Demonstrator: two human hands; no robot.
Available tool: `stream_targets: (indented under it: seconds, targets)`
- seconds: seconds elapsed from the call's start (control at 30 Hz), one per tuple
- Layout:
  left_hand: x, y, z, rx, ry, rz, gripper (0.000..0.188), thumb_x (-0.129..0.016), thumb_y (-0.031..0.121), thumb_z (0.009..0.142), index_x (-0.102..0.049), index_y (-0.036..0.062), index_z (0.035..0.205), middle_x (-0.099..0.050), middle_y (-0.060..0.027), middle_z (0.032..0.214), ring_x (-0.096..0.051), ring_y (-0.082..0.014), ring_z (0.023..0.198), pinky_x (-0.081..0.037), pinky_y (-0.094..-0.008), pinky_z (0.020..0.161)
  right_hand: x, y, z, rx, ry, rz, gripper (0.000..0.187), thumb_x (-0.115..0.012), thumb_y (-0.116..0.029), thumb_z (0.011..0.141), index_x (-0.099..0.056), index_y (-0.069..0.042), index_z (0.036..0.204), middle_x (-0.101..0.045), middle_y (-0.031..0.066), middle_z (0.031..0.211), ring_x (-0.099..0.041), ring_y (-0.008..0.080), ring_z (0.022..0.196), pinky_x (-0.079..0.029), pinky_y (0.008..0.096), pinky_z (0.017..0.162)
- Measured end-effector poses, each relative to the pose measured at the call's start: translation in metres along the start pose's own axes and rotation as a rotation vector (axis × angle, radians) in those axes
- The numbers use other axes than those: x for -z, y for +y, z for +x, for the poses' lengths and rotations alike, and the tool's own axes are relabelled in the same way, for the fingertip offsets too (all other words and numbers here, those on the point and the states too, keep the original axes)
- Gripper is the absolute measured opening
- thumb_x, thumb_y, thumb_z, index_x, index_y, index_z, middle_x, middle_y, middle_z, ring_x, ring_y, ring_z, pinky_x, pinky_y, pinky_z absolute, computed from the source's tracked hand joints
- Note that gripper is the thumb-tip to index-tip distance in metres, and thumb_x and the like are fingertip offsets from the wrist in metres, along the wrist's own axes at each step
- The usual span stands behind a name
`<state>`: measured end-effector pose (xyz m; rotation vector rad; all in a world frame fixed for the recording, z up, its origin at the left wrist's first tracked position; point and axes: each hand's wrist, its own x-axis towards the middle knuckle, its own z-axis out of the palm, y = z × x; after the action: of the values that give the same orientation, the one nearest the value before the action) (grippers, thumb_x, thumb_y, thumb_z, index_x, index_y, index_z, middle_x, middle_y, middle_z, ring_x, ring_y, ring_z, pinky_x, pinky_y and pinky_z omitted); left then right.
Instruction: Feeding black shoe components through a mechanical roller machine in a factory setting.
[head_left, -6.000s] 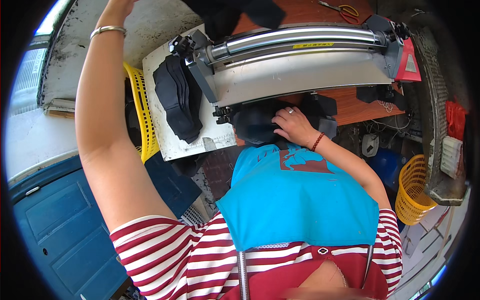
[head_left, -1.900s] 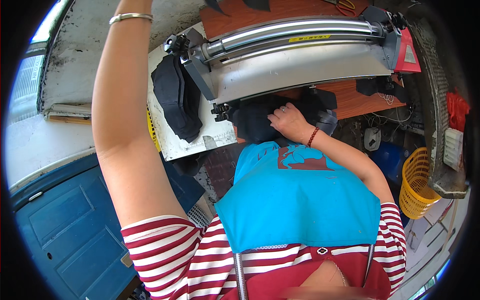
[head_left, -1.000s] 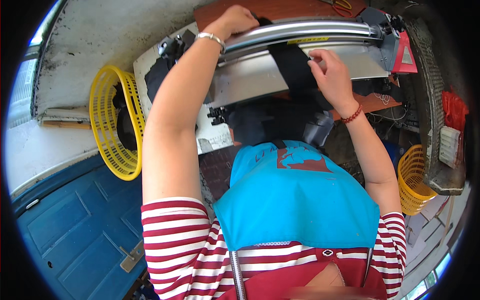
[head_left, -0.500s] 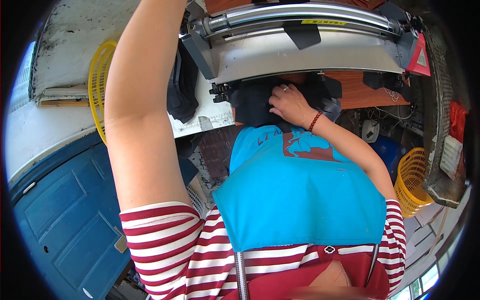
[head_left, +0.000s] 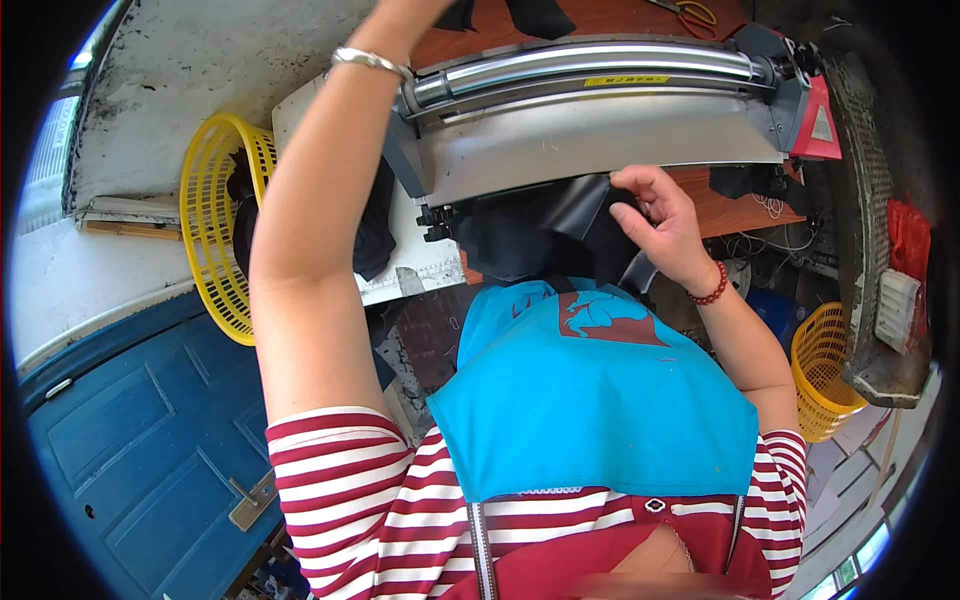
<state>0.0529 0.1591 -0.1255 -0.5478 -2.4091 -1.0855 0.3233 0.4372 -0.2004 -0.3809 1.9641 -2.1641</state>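
My right hand (head_left: 665,222) is closed on the raised edge of a black sheet (head_left: 590,205), which looks like thin leather or coated cloth, at the front of a roller machine (head_left: 600,140). More dark pieces (head_left: 500,242) lie bunched under the machine's front edge, just above my blue apron (head_left: 600,390). My left arm reaches past the machine's left end. Only the back part of my left hand (head_left: 405,12) shows at the upper edge, and its fingers are out of the picture.
A yellow basket (head_left: 222,225) with dark pieces in it stands left of my left arm. Scissors (head_left: 695,14) and black scraps (head_left: 540,16) lie on the brown tabletop behind the roller. Another yellow basket (head_left: 825,370) stands low at the right. A blue door (head_left: 150,430) is at the left.
My right hand has risen off the dark pieces and moved right, lifting a black sheet's edge. My left arm has drawn back, bringing its wrist and bracelet into view.
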Motion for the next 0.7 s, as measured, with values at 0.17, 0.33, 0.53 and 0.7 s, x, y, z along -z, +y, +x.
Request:
stream_targets:
  seconds: [0.17, 0.33, 0.53, 0.7]
  targets:
    - [-0.055, 0.000, -0.058, -0.021, -0.344, 0.186, 0.028, -0.053, -0.003, 0.086, -0.078, 0.0066, 0.096, -0.075, -0.0185, 0.096, -0.071, -0.0349, 0.097, -0.055, -0.0387, 0.086, 0.019, -0.017, 0.004, 0.048, -0.003, 0.046, 0.023, -0.064, 0.001, 0.099, -0.065, 0.001, 0.121, -0.066, 0.0024, 0.116, -0.061, 0.0073, 0.104, -0.049, 0.0229, 0.092]
    - [-0.048, 0.007, -0.058, 0.227, -0.610, 0.123, 0.027, -0.048, 0.002, 0.086, -0.074, 0.0041, 0.090, -0.070, -0.0204, 0.088, -0.065, -0.0361, 0.081, -0.051, -0.0418, 0.080, 0.014, -0.059, 0.011, 0.215, 0.131, 0.012, 0.018, -0.064, 0.002, 0.099, -0.068, 0.001, 0.117, -0.068, 0.0018, 0.110, -0.059, 0.0038, 0.093, -0.047, 0.0186, 0.082]
    - [-0.054, 0.006, -0.057, 0.319, -0.719, 0.128, 0.039, -0.052, 0.030, 0.095, -0.073, -0.0014, 0.086, -0.070, -0.0224, 0.084, -0.067, -0.0391, 0.083, -0.051, -0.0434, 0.083, 0.010, -0.006, 0.001, -0.064, 0.244, 0.042, 0.019, -0.066, -0.004, 0.099, -0.069, 0.000, 0.118, -0.069, -0.0003, 0.110, -0.059, 0.0037, 0.094, -0.047, 0.0200, 0.084]
    - [-0.051, 0.027, -0.061, 0.339, -0.829, 0.243, 0.072, -0.046, 0.061, 0.097, -0.075, -0.0059, 0.092, -0.071, -0.0273, 0.095, -0.068, -0.0430, 0.093, -0.052, -0.0455, 0.090, 0.009, 0.018, 0.027, -0.143, 0.232, -0.210, 0.019, -0.065, -0.008, 0.098, -0.071, 0.001, 0.114, -0.071, -0.0015, 0.100, -0.059, 0.0036, 0.086, -0.049, 0.0221, 0.078]
